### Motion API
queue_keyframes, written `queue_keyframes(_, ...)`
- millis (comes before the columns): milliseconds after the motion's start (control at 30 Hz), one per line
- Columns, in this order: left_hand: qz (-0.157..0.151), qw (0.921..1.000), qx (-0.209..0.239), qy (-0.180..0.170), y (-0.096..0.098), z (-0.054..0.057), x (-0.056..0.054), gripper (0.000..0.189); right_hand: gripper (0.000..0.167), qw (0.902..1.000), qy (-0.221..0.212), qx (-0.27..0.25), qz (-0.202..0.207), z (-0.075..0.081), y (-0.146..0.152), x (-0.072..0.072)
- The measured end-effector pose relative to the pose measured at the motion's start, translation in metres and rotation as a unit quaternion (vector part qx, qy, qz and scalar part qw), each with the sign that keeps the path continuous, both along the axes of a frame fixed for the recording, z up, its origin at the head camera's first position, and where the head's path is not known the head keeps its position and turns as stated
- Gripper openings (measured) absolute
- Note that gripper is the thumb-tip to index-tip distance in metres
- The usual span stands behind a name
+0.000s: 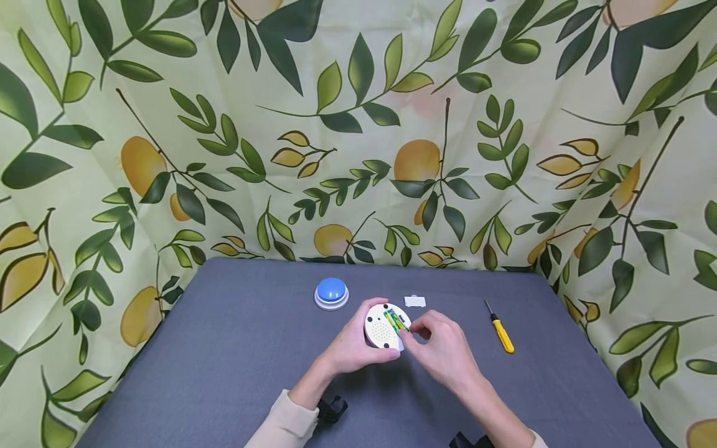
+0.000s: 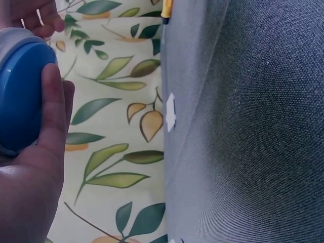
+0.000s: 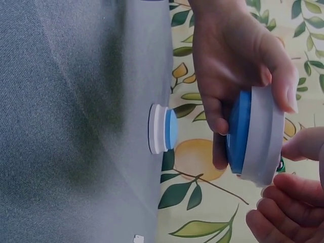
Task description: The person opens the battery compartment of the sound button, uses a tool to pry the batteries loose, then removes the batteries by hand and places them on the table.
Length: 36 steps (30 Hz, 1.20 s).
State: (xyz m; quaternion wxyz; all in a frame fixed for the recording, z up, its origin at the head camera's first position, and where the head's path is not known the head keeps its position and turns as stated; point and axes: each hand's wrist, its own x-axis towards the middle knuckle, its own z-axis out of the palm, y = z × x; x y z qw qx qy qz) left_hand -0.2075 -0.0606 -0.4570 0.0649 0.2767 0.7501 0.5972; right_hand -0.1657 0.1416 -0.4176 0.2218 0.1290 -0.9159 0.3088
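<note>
Above the table my left hand [image 1: 350, 344] grips a round push button [image 1: 381, 333], fingers over its top edge and thumb along the lower one. Its white underside, with small speaker holes, faces me; the blue dome [image 2: 23, 101] points away. Green batteries [image 1: 391, 318] lie in the uncovered battery slot. My right hand [image 1: 445, 351] is at the slot's lower right end, where thumb and forefinger pinch one battery [image 3: 281, 165]. Most of that battery is hidden behind the fingers and the button's white base [image 3: 264, 136].
A second blue button [image 1: 331, 291] stands dome up on the grey table [image 1: 235, 348], behind my left hand. A small white battery cover [image 1: 414, 301] lies behind my right hand. Farther right is a yellow-handled screwdriver [image 1: 502, 334]. A leaf-patterned cloth [image 1: 358, 155] hangs behind the table.
</note>
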Motion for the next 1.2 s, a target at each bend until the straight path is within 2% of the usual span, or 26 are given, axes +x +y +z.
queue_keyframes(300, 0.000, 1.0000, 0.001, 0.001, 0.001, -0.001, 0.000, 0.088, 0.015, 0.9996, -0.016, 0.012, -0.020, 0.001, -0.004, 0.000)
queue_keyframes(533, 0.001, 1.0000, 0.000, 0.002, 0.000, -0.002, 0.000, 0.087, 0.014, 0.9993, 0.000, 0.019, -0.032, 0.003, -0.005, 0.001)
queue_keyframes(767, 0.005, 1.0000, -0.002, 0.002, 0.000, -0.001, 0.000, 0.087, 0.014, 0.9986, -0.031, 0.016, -0.039, 0.003, -0.007, 0.002)
queue_keyframes(1000, 0.009, 0.9999, 0.003, 0.002, 0.001, 0.000, 0.000, 0.090, 0.015, 0.9990, 0.004, -0.016, -0.041, -0.005, -0.010, 0.007)
queue_keyframes(1200, 0.011, 0.9999, 0.004, 0.004, 0.000, -0.001, 0.000, 0.089, 0.014, 0.9968, 0.009, -0.066, -0.045, -0.011, -0.013, 0.007)
